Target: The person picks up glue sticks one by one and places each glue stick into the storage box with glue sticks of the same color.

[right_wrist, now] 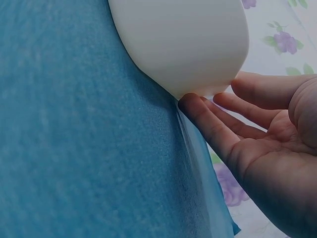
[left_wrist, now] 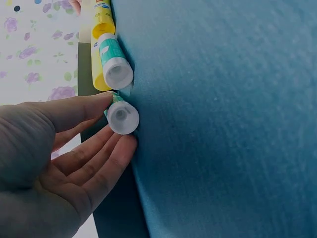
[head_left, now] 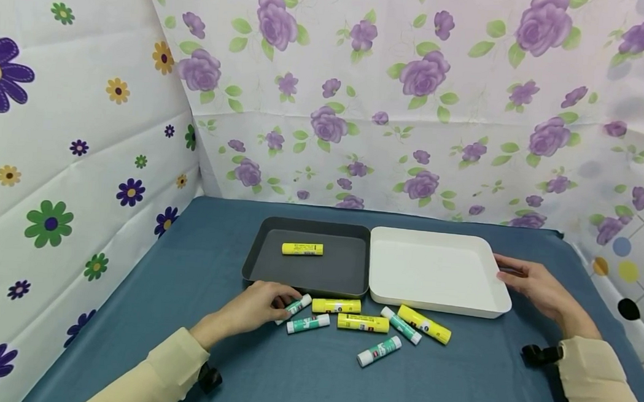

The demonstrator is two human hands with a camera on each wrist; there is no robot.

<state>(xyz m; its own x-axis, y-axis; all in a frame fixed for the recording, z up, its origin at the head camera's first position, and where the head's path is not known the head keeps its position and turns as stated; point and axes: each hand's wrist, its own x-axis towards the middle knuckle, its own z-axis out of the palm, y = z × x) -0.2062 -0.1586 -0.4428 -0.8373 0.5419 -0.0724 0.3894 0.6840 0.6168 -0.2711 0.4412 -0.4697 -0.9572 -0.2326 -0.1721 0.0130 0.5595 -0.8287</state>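
Head view, four yellow tubes [head_left: 362, 323], four green tubes [head_left: 308, 324], two trays [head_left: 434, 269]

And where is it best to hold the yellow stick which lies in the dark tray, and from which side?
Probably best around its middle, coming from straight above. The yellow stick lies flat across the dark tray, with bare floor along both long sides, so thumb and fingers could pinch across its narrow width. Coming from above also avoids the tray's raised sides.
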